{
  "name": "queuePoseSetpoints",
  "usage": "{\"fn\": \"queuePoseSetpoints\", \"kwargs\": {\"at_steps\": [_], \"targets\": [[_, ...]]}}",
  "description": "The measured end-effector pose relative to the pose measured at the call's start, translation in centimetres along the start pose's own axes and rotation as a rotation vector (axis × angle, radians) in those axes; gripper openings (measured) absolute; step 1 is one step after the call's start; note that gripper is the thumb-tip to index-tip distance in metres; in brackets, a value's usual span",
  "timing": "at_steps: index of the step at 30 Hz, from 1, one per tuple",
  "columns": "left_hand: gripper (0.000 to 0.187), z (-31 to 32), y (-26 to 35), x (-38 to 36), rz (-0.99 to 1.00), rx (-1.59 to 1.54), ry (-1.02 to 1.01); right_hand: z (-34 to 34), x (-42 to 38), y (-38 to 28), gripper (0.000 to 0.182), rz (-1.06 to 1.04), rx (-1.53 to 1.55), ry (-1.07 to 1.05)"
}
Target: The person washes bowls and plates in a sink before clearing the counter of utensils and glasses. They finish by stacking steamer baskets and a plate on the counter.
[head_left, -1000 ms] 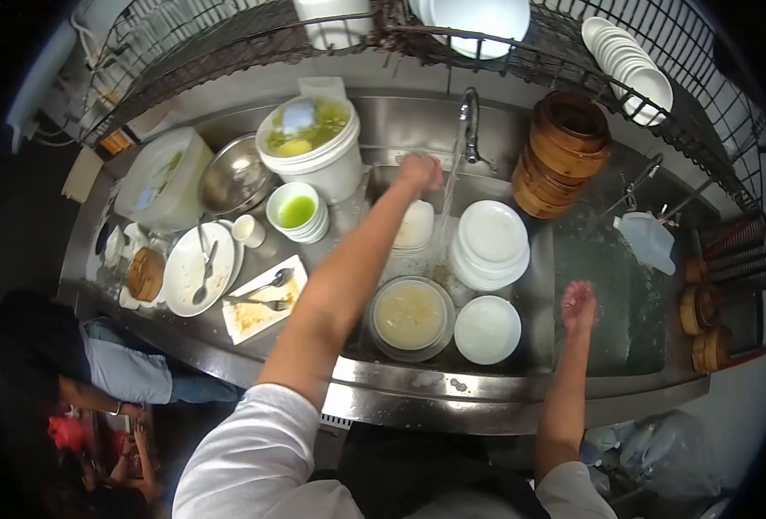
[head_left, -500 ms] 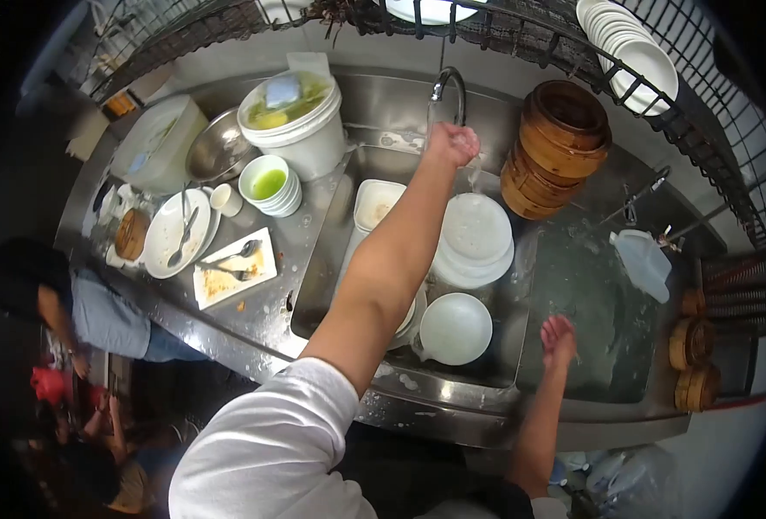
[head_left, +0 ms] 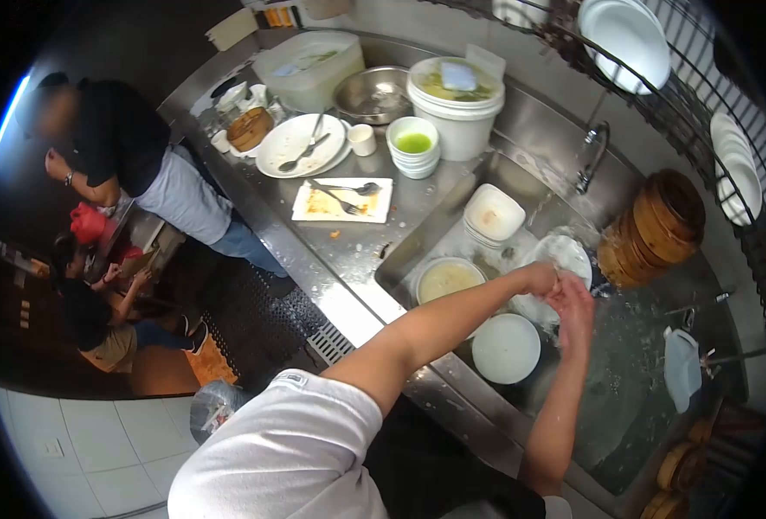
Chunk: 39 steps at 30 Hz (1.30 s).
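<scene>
Over the sink (head_left: 400,246) my left hand (head_left: 539,278) and my right hand (head_left: 573,304) come together, touching. Their fingers overlap and blur, so I cannot make out how far they are closed; no held object shows. Just behind them lies a wet white plate (head_left: 565,255) with water splashing on it. A white bowl (head_left: 506,349) sits below my hands. To the left are a round dish of cloudy liquid (head_left: 449,279) and stacked square white dishes (head_left: 494,214). The faucet (head_left: 592,156) stands at the back of the sink.
Bamboo steamers (head_left: 660,225) stand right of the faucet, beside a water-filled basin (head_left: 617,415). The left counter holds a white bucket (head_left: 457,112), stacked bowls (head_left: 413,147), a dirty rectangular plate (head_left: 342,201) and oval plates (head_left: 301,145). A wire rack (head_left: 695,69) hangs above. Two people are at the left.
My left hand has come down from the faucet and my right hand has risen from the basin's front; they now meet. The view has swung left, showing more of two people.
</scene>
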State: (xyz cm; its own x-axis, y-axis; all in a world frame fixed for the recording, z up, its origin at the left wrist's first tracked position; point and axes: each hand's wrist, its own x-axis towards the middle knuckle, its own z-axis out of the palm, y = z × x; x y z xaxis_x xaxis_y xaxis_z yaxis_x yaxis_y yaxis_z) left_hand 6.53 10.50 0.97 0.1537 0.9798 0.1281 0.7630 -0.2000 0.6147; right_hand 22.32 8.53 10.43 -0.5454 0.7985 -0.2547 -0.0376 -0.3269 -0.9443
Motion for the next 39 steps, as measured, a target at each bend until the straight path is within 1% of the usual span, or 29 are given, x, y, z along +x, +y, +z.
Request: {"fn": "queuePoseSetpoints", "kwargs": {"at_steps": [1, 3, 4, 5, 6, 7, 8, 9, 11, 14, 15, 17, 20, 23, 24, 25, 26, 27, 28, 30, 33, 34, 37, 39], "targets": [[0.018, -2.1, 1.2, -2.7, -0.276, -0.211, -0.017, 1.5, 0.1, 0.9, 0.024, 0.028, -0.005, -0.002], [0.015, -7.4, -0.1, -8.0, -0.228, 0.13, -0.056, 3.9, -0.1, 2.9, 0.023, 0.086, -0.018, -0.002], [0.029, -10.6, -1.2, -10.9, -0.291, 0.169, -0.07, 4.9, -0.2, 4.1, 0.023, 0.139, -0.022, -0.019], [0.031, -13.0, -3.6, -13.8, -0.319, 0.109, 0.075, 5.8, -0.4, 5.3, 0.024, 0.189, -0.025, -0.033], [0.029, -15.3, -6.5, -17.0, -0.333, 0.121, 0.193, 6.5, -0.6, 6.4, 0.024, 0.243, -0.028, -0.043], [0.03, -18.7, -7.0, -20.2, -0.503, 0.183, 0.247, 7.5, -0.7, 7.4, 0.024, 0.28, -0.038, -0.035], [0.028, -22.2, -7.9, -23.5, -0.521, 0.348, 0.239, 8.7, -0.5, 8.2, 0.024, 0.313, -0.046, -0.029], [0.026, -23.3, -12.4, -26.8, -0.534, 0.45, 0.307, 10.1, -0.3, 8.9, 0.024, 0.345, -0.055, -0.019], [0.032, -26.2, -14.5, -31.9, -0.599, 0.728, 0.212, 13.5, 0.4, 9.4, 0.023, 0.338, -0.07, -0.052], [0.038, -27.4, -17.9, -35.5, -0.537, 0.754, 0.149, 20.2, 1.8, 9.2, 0.022, 0.322, -0.1, -0.115], [0.034, -27.4, -19.0, -35.8, -0.503, 0.75, 0.149, 22.5, 2.7, 9.1, 0.021, 0.299, -0.11, -0.116], [0.021, -27.7, -19.2, -36.0, -0.435, 0.672, 0.153, 26.8, 4.7, 9.0, 0.019, 0.254, -0.12, -0.111], [0.02, -29.9, -18.1, -35.9, -0.349, 0.553, 0.053, 32.0, 7.5, 9.5, 0.018, 0.156, -0.194, -0.093], [0.019, -34.9, -17.4, -35.2, -0.451, 0.484, 0.121, 34.5, 9.1, 9.7, 0.02, 0.106, -0.332, -0.026], [0.023, -36.2, -19.0, -35.4, -0.474, 0.532, 0.236, 34.9, 9.2, 10.0, 0.02, 0.1, -0.396, -0.008], [0.022, -38.7, -18.7, -35.3, -0.568, 0.502, 0.323, 35.1, 9.5, 10.6, 0.023, 0.114, -0.442, 0.007], [0.022, -40.4, -20.7, -35.3, -0.732, 0.443, 0.328, 35.2, 9.9, 11.4, 0.025, 0.125, -0.484, 0.024], [0.024, -41.9, -21.9, -35.5, -0.819, 0.486, 0.266, 35.3, 10.3, 12.1, 0.028, 0.137, -0.523, 0.044], [0.03, -42.5, -24.6, -35.7, -0.899, 0.543, 0.216, 35.5, 10.8, 12.7, 0.031, 0.049, -0.659, 0.046], [0.034, -43.0, -27.7, -35.5, -0.945, 0.535, 0.281, 36.0, 11.7, 13.5, 0.036, -0.121, -0.935, 0.05], [0.038, -42.8, -29.0, -33.9, -1.04, 0.483, 0.317, 38.4, 10.6, 10.8, 0.04, -0.017, -1.137, 0.055], [0.038, -42.5, -29.3, -33.6, -1.084, 0.458, 0.322, 38.3, 10.6, 10.5, 0.035, 0.0, -1.127, 0.02], [0.039, -41.9, -30.2, -33.2, -1.095, 0.401, 0.281, 36.8, 10.3, 12.5, 0.035, -0.021, -0.869, 0.0], [0.039, -41.5, -30.9, -33.0, -1.128, 0.382, 0.297, 36.2, 9.4, 13.3, 0.036, 0.049, -0.435, 0.028]]}}
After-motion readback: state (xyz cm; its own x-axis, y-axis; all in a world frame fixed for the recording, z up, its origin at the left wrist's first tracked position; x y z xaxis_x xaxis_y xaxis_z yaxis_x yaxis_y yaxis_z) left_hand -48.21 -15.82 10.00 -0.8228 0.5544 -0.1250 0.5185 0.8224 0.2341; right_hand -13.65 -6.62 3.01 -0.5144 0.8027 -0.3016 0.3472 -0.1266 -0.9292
